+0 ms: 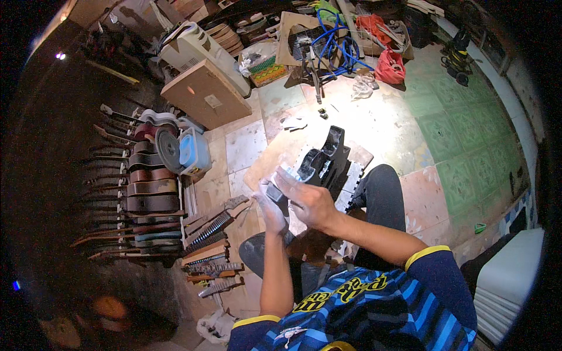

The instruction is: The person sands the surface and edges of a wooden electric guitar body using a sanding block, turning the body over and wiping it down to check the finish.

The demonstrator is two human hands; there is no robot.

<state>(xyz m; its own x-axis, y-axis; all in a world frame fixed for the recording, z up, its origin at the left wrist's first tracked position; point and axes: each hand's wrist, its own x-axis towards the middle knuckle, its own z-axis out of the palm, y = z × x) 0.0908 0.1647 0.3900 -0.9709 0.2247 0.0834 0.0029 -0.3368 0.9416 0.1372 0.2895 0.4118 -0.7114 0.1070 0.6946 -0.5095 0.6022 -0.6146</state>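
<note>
Grey block (273,193) partly hidden in left hand (271,214).

The block (275,193) at the left hand (271,212) is grey; the curved piece (335,140) toward two o'clock is black. At five o'clock, the shirt (404,313) has bright and dark blue slanting stripes, yellow lettering and yellow sleeve trim (430,254). The tiles (468,128) toward three are green with a paler motif. Near one, a hose (349,54) is vivid blue and a bag (390,67) red; just before twelve, a basket (269,73) is patterned yellow and green. Toward nine, guitars (152,187) show brown, black, maroon and white, beside a light-blue tub (202,153) with a grey lid (167,150).
</note>
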